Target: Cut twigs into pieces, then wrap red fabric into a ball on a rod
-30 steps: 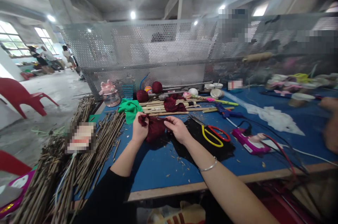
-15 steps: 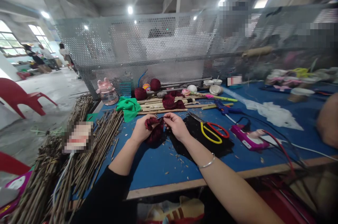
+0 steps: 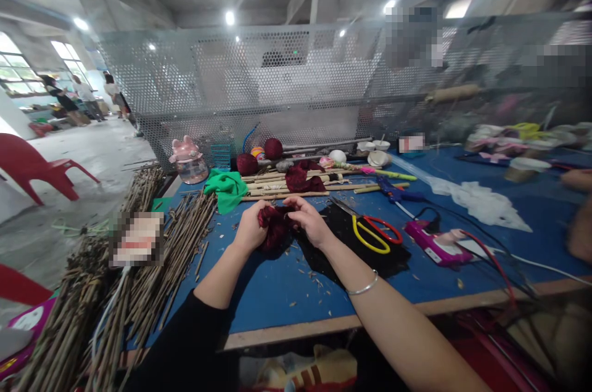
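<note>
currently, your left hand is closed on a bunched dark red cloth, fingers curled around its upper left edge. your right hand is narrow, thumb and forefinger at the cloth's right upper edge; whether they pinch it cannot be told. the cloth sits between your hands over the counter, its lower part hanging in a rounded bundle. holding it from two sides presumably spreads the edge for the fingertips to work.

just beside your right hand, scissors lie on a black cloth, handles angled toward your right side, a placement that seems to suit quick pick-up. beyond your hands, a green cloth and a second dark red piece rest by pale sticks, apparently set back to leave you working room. to your left, thin twigs lie bundled lengthwise, likely for easy drawing. to your right, a blue glue gun lies near a magenta power strip, presumably for its cord.
</note>
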Demonstrator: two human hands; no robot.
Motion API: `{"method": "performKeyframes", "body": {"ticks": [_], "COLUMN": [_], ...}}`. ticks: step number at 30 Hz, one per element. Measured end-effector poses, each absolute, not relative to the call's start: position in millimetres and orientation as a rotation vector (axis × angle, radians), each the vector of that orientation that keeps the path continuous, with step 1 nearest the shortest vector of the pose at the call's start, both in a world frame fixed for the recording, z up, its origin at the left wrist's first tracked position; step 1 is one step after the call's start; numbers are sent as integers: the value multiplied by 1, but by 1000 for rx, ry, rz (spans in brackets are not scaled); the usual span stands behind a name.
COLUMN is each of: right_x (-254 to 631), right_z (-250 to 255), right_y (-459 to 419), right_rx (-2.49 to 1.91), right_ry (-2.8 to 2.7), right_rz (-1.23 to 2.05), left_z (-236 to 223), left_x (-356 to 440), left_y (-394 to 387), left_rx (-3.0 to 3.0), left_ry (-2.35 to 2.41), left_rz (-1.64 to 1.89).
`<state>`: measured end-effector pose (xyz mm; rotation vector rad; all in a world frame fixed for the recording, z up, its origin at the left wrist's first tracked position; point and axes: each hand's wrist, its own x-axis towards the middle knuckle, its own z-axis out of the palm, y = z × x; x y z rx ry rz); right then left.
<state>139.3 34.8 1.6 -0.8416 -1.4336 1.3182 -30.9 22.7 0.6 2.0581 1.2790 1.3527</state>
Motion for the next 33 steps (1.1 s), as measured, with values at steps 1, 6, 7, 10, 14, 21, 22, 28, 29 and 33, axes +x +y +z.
{"method": "performKeyframes", "body": {"ticks": [1, 6, 7, 10, 14, 21, 22, 28, 29, 33], "right_x": [141, 149, 149, 146, 142, 156, 158, 137, 131, 116], "right_z": [1, 10, 12, 16, 19, 21, 18, -6, -7, -5], "right_y": [34, 27, 26, 25, 22, 29, 33, 33, 31, 22], "right_rx": [-834, -799, -791, -793, -819, -876, -904, -917, -857, -720], "right_ry": [-1449, -1807, -1870, -1906, -1745, -1470, -1486, -1871, -1896, -2001], "right_rz": [1220, 546, 473, 406, 466, 670, 733, 1107, 1135, 1123], "left_z": [1, 3, 4, 3, 3, 3, 3, 3, 4, 5], "left_x": [-31, -30, -30, -30, -30, -28, -27, -24, -23, -11], "left_y": [23, 21, 21, 21, 22, 22, 23, 20, 18, 10], "left_rx": [2058, 2050, 2048, 2036, 2007, 1989, 1987, 2042, 2064, 1980], "left_ry": [1279, 1276, 1271, 1258, 1261, 1260, 1264, 1185, 1154, 1102], "left_rz": [1360, 1367, 1369, 1392, 1432, 1418, 1422, 1372, 1335, 1422]}}
